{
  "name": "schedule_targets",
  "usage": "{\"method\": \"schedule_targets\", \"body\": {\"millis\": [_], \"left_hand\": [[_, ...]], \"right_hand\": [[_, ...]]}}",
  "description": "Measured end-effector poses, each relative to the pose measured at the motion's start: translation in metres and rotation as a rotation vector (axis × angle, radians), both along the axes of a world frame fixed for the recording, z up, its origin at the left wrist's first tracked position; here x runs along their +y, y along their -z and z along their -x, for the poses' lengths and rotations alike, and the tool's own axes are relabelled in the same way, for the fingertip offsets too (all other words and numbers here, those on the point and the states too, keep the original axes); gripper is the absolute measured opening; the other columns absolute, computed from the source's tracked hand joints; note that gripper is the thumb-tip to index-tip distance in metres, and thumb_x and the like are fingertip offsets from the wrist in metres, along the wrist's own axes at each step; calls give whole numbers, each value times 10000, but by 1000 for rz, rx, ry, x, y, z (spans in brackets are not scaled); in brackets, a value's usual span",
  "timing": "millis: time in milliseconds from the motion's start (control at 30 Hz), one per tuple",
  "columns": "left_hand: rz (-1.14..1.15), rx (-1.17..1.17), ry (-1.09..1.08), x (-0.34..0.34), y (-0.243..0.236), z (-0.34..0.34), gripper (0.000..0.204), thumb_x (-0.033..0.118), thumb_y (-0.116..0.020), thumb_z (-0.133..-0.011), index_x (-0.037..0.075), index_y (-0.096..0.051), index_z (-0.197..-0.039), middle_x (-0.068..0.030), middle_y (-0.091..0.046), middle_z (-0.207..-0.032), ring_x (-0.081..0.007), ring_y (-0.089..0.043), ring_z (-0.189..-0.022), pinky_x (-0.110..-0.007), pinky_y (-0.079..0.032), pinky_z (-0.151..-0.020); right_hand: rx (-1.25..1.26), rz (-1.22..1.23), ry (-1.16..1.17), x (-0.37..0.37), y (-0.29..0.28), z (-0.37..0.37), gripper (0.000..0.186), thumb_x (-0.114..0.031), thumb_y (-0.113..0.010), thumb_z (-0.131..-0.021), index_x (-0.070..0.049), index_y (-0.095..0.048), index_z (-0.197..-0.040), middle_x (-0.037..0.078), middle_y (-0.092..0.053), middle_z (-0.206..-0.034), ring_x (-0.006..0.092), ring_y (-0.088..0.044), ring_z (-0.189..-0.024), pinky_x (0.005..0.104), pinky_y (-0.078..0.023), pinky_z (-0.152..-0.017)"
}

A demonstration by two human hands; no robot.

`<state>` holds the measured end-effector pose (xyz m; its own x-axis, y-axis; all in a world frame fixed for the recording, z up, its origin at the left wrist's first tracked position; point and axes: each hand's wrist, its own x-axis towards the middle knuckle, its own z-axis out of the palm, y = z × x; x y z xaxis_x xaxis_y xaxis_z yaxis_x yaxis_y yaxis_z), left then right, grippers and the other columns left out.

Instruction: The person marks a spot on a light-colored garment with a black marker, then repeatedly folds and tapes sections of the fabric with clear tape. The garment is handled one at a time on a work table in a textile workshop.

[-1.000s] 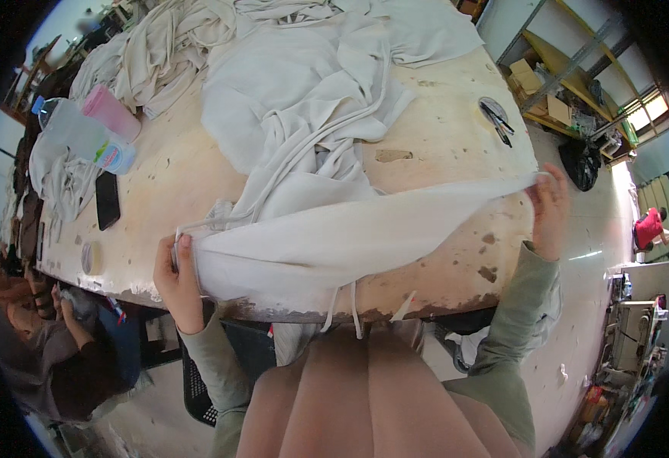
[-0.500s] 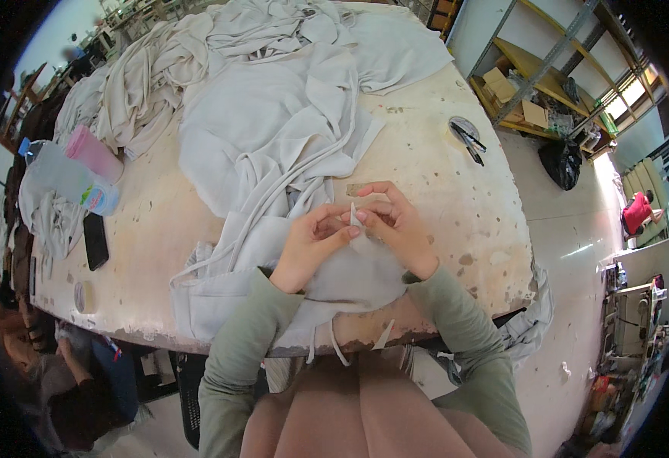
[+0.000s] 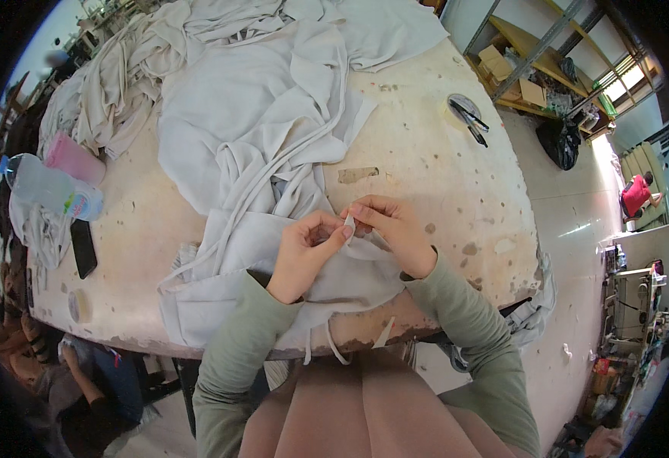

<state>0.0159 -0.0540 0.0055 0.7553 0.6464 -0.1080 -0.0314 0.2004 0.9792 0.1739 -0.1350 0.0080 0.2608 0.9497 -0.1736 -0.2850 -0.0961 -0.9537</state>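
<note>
A pale grey garment (image 3: 243, 145) lies spread and rumpled down the middle of the table, with long thin straps running along it toward me. Over its near end, my left hand (image 3: 305, 252) pinches a small pointed tip of pale cloth (image 3: 349, 224) between thumb and fingers. My right hand (image 3: 392, 230) is closed on the same tip from the other side. Whether this tip belongs to the garment or to a strap, I cannot tell. Two thin strap ends (image 3: 328, 342) hang over the near table edge, and a pale pointed scrap (image 3: 384, 333) lies beside them.
More pale cloth (image 3: 113, 95) is heaped at the far left. A water bottle (image 3: 52, 187), pink cup (image 3: 75, 158), black phone (image 3: 83, 249) and tape roll (image 3: 79, 305) sit left. Pens lie on another tape roll (image 3: 464, 111) at right. A person's arm (image 3: 82, 374) shows at lower left.
My right fingers have curled in closer around the cloth tip, the raised forefinger now lowered. The view has shifted slightly, and a brown patch on the table shows more fully beyond my hands.
</note>
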Motion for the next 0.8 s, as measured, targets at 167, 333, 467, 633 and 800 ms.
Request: {"method": "schedule_targets", "body": {"millis": [167,333,467,633,800], "left_hand": [[-7,1,29,-1,4,1,120,127,-646,-894,8,-633,-906,29,-613,-817,-32,-522,-753,-206,-407,-686],[-625,87,-77,1,1,0,152,83,-665,-833,21,-643,-970,-80,-611,-879,-183,-571,-784,-286,-454,-690],[-834,240,-108,0,-2,2,244,63,-668,-787,40,-634,-1028,-121,-597,-914,-267,-577,-814,-357,-478,-725],[-799,312,-23,-5,-4,2,290,45,-667,-780,52,-616,-1065,-105,-603,-911,-247,-587,-753,-340,-490,-672],[-600,235,218,-3,-19,9,366,35,-667,-796,69,-572,-1147,-74,-613,-913,-193,-599,-692,-286,-488,-595]], "right_hand": [[-141,-40,-54,1,-4,-3,200,-197,-610,-908,-9,-677,-922,-13,-612,-788,67,-518,-715,225,-429,-666],[-1020,271,42,-11,-25,-45,172,-194,-620,-832,-35,-667,-880,50,-640,-733,126,-569,-617,274,-454,-584],[-1342,525,196,-30,-22,-86,212,-257,-671,-745,-64,-618,-814,123,-657,-1015,270,-641,-826,361,-498,-686],[-1532,-236,170,-11,3,-71,248,-281,-634,-830,-79,-626,-973,115,-619,-1093,242,-615,-956,355,-471,-781],[-1049,-116,-341,-3,-8,-42,293,-288,-595,-905,-59,-632,-1084,86,-651,-897,211,-617,-887,335,-454,-817]]}}
